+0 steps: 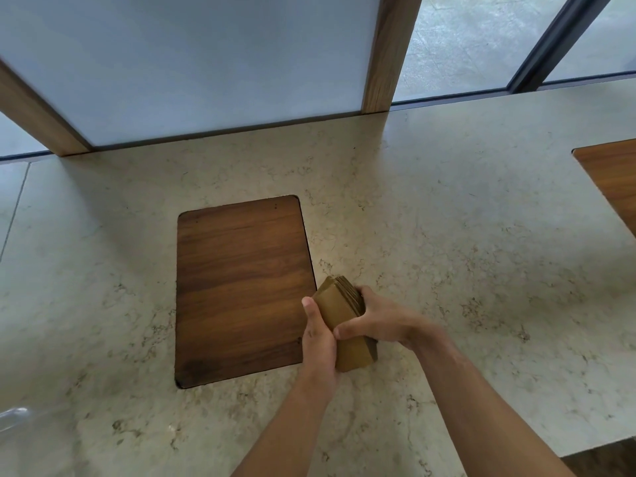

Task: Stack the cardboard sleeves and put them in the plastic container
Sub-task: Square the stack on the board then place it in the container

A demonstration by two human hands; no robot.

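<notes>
A stack of flat brown cardboard sleeves (340, 308) stands on edge on the stone counter, just right of a wooden inlay. My left hand (318, 342) grips the stack's left side, thumb up along its face. My right hand (378, 320) wraps over the top and right side, fingers across the sleeves' edges. Both hands press the stack together. At the bottom left edge a sliver of clear plastic (13, 416) shows; whether it is the container I cannot tell.
A dark wooden panel (241, 290) is set flush into the beige stone counter (464, 253). Another wooden panel (612, 173) lies at the right edge. A frosted screen (192, 63) with wooden posts stands along the back. The counter's front edge runs at the bottom right.
</notes>
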